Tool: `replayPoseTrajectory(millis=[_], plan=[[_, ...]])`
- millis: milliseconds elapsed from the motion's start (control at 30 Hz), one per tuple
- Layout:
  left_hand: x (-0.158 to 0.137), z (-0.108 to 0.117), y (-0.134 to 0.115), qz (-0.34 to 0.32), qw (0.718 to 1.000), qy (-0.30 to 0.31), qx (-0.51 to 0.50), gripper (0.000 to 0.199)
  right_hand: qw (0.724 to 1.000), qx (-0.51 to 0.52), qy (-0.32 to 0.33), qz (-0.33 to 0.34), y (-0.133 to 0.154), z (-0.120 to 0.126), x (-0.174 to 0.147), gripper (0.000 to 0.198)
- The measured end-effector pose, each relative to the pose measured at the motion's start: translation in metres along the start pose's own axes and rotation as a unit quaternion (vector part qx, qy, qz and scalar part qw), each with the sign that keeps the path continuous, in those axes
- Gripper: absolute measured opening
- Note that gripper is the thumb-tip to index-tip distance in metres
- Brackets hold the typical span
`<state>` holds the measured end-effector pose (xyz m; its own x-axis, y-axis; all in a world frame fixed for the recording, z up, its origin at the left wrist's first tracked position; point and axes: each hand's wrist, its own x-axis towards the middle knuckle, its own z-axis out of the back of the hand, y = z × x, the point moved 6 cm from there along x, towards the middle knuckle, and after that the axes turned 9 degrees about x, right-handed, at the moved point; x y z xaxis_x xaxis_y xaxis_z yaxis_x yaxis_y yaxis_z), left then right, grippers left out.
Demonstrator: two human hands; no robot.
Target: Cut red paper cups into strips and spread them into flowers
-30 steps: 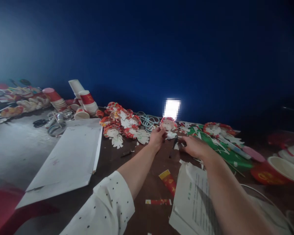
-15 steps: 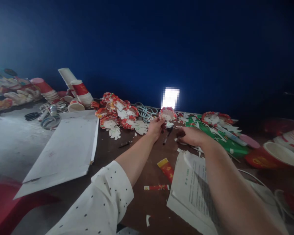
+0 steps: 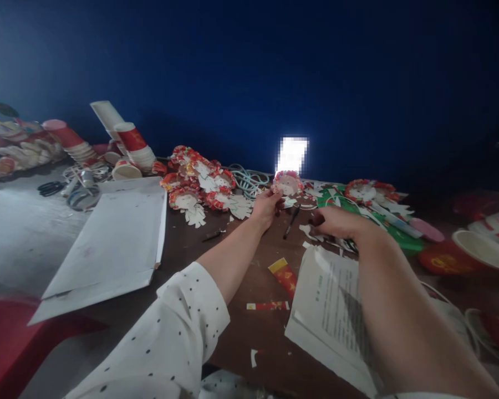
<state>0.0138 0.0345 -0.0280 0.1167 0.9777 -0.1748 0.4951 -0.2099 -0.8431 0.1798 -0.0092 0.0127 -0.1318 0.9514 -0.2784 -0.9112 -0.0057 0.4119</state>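
My left hand (image 3: 268, 209) is closed on the edge of a round paper craft (image 3: 289, 184) with a red-and-white rim and a pale middle, held up at the back of the table. To its right, my right hand (image 3: 336, 221) reaches down with fingers curled together over white paper scraps (image 3: 309, 233). Its fingertips are in shadow, so whatever they pinch cannot be made out. Between the hands lies a black pen (image 3: 291, 221). Similar red-rimmed paper crafts with white cut-out leaves (image 3: 194, 215) are heaped left of my left hand.
Behind the round craft a bright screen (image 3: 291, 155) glows. A green sheet (image 3: 403, 235) and a red paper cup (image 3: 449, 256) are on the right. An open booklet (image 3: 324, 310) lies under my right forearm. White board (image 3: 112, 238), stacked cups (image 3: 135, 147) and scissors (image 3: 52, 189) are left.
The view has tilted down slightly, so most things sit higher in the picture. My right hand has shifted a little to the right over the scraps. My left hand keeps its hold.
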Motion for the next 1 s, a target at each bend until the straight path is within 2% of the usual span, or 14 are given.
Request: replayPoseTrajectory(millis=[67, 100, 200, 267, 300, 367, 433, 500, 667, 1000], plan=[[0.0, 0.0, 0.0, 0.0, 1.0, 0.0, 0.001, 0.019, 1.0, 0.006, 0.016, -0.018, -0.001, -0.002, 0.0, 0.016], [0.001, 0.0, 0.0, 0.001, 1.0, 0.0, 0.001, 0.019, 1.0, 0.021, 0.003, -0.017, 0.0, 0.0, 0.0, 0.017], [0.002, 0.0, 0.002, 0.007, 1.0, -0.004, -0.002, 0.02, 0.982, 0.15, -0.109, 0.035, 0.009, 0.016, -0.001, 0.021], [0.004, 0.001, 0.002, 0.009, 1.0, -0.003, -0.016, 0.019, 0.942, 0.29, -0.153, 0.072, 0.017, 0.021, -0.003, 0.024], [0.005, 0.001, 0.002, 0.008, 1.0, -0.001, -0.026, 0.018, 0.917, 0.361, -0.15, 0.08, 0.021, 0.019, -0.003, 0.027], [0.007, 0.001, 0.003, 0.005, 0.999, -0.003, -0.049, 0.014, 0.873, 0.471, -0.1, 0.077, 0.03, 0.007, -0.001, 0.033], [0.008, 0.002, 0.003, 0.005, 0.997, -0.011, -0.07, 0.013, 0.844, 0.528, -0.053, 0.072, 0.04, -0.007, 0.001, 0.034], [0.009, 0.002, 0.004, 0.008, 0.997, -0.015, -0.078, 0.014, 0.825, 0.558, -0.054, 0.063, 0.043, -0.017, 0.005, 0.027], [0.009, 0.001, 0.005, 0.011, 0.997, -0.024, -0.073, 0.015, 0.788, 0.6, -0.136, 0.009, 0.031, -0.028, 0.014, 0.019], [0.01, -0.005, 0.004, -0.015, 0.998, 0.012, -0.067, 0.021, 0.78, 0.613, -0.126, -0.015, 0.032, -0.037, 0.015, 0.022]])
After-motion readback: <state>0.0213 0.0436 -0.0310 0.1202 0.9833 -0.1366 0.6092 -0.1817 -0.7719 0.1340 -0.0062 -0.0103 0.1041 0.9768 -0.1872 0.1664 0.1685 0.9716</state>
